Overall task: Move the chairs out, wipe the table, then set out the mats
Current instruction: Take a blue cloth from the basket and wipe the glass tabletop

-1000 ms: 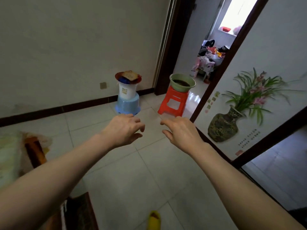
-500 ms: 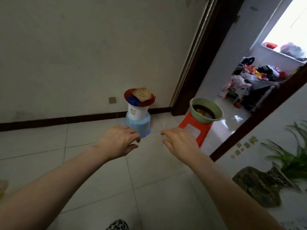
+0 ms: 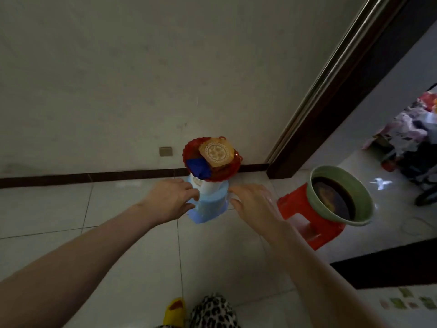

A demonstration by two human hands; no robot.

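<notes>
While left hand [image 3: 171, 201] & right hand [image 3: 254, 203] reach loose-fingered, blue stool stack [image 3: 209, 201] between, touch unclear

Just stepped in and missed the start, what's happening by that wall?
A person is reaching with both hands toward a light blue plastic stool by the wall, which carries a white container topped by a red plastic tray. The left hand and right hand flank the stool, fingers relaxed, holding nothing. Beside it a red plastic stool bears a green basin of dark liquid.
</notes>
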